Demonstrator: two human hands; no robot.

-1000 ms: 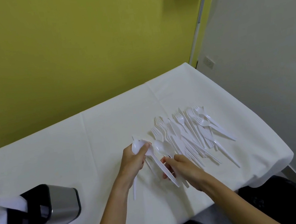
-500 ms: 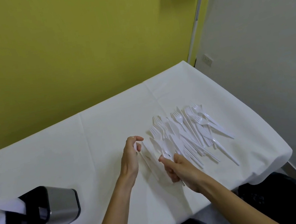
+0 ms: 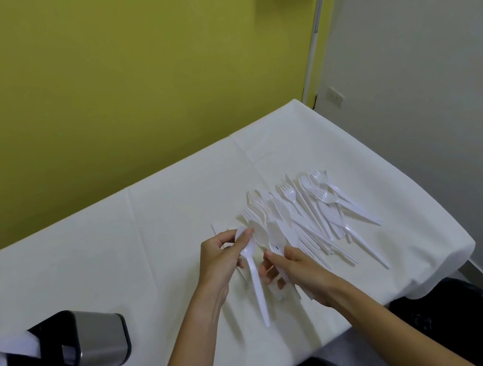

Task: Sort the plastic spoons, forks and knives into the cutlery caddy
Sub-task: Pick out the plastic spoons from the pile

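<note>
A steel-walled cutlery caddy stands at the near left, cut off by the frame edge, with white pieces in its dark compartments too blurred to name. The left hand pinches a spoon by its bowl, just left of the cutlery pile. The right hand curls round white handles at the pile's near end; their kind is unclear. White cloth covers the surface, which meets a yellow-green wall.
</note>
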